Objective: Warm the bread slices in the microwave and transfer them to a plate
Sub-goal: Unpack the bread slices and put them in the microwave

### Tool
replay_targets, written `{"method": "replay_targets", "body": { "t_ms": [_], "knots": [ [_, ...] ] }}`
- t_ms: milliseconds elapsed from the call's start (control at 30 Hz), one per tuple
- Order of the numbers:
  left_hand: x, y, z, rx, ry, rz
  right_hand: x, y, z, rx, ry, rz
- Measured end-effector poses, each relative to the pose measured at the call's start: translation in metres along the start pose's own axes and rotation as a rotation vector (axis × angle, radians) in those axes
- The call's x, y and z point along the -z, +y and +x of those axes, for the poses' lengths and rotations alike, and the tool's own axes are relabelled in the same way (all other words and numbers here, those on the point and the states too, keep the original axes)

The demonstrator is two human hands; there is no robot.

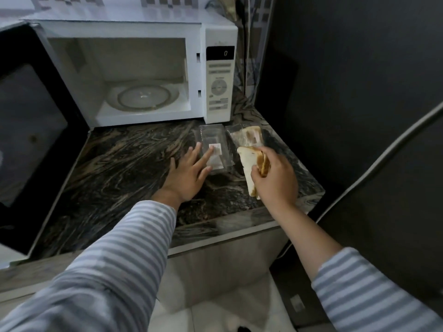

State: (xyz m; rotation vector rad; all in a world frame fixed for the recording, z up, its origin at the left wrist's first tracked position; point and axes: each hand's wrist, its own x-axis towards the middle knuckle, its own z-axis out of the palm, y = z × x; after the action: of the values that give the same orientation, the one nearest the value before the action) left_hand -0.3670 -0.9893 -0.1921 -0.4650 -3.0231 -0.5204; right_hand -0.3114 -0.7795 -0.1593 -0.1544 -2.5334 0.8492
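Note:
A white microwave (219,75) stands at the back of the dark marbled counter (124,168), its door (31,140) swung wide to the left. Its glass turntable (143,95) is bare. My right hand (275,178) grips a sandwich of white bread slices (249,164) above the counter's right part. Another sandwich (249,136) lies just beyond it in a clear plastic package half. My left hand (189,173) rests with straight fingers on the other clear package half (214,149), which has a small label.
A dark wall (347,92) rises right of the counter. A cable (247,56) hangs behind the microwave. The counter's front edge (215,226) drops to a pale cabinet and tiled floor. The open door covers the counter's left side.

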Motion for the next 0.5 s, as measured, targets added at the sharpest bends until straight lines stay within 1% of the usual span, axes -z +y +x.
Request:
{"method": "replay_targets", "body": {
  "t_ms": [133,300,400,500],
  "knots": [
    [-0.006,-0.002,-0.002,0.022,-0.079,0.013,0.008,-0.012,0.012,0.007,-0.007,0.056],
    [0.007,0.002,-0.007,0.019,-0.039,-0.005,0.015,-0.049,0.038,0.075,-0.033,0.044],
    [0.021,-0.002,-0.013,0.021,-0.013,-0.023,0.012,-0.077,0.052,0.103,-0.077,0.055],
    [0.036,-0.020,-0.015,0.085,-0.046,0.023,0.004,-0.105,0.067,0.112,-0.105,0.090]
  ]
}}
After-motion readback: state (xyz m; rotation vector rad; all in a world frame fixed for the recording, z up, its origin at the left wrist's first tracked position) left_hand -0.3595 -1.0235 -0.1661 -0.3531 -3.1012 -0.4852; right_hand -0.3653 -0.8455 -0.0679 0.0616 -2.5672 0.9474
